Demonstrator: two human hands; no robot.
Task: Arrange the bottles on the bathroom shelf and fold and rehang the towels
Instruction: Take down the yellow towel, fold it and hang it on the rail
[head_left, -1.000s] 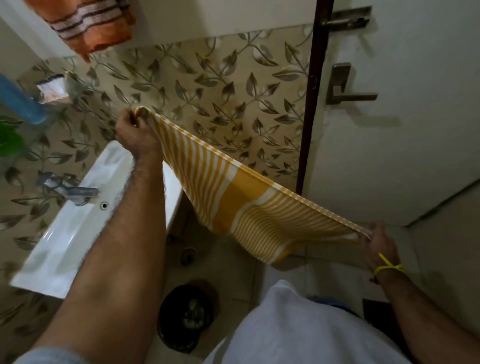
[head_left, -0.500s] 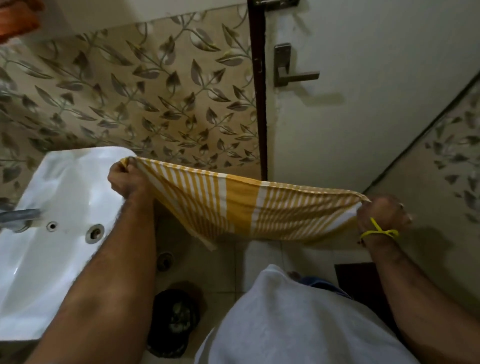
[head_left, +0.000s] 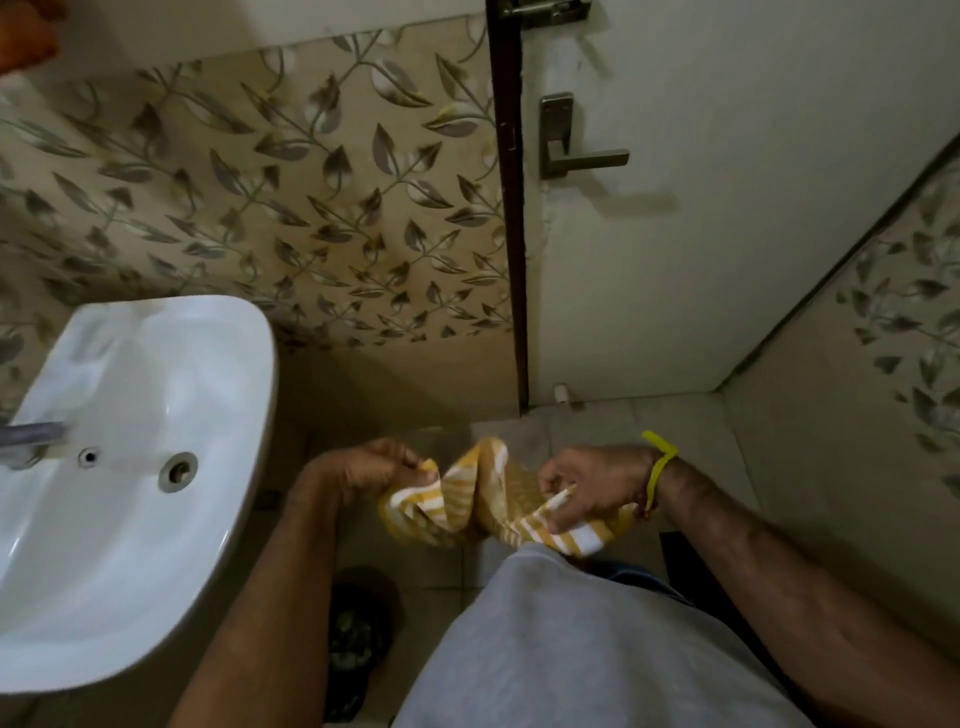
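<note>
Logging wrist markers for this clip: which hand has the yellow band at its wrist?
The right hand; the left hand, gripping the same striped towel, has a bare wrist.

Both arms reach down, hands close together by the towel (head_left: 488, 499). The left hand (head_left: 363, 467) pinches one end. The right hand (head_left: 587, 483) pinches the other.

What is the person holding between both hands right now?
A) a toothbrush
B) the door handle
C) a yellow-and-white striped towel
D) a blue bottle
C: the left hand and right hand each grip an end of the bunched yellow-and-white striped towel.
</note>
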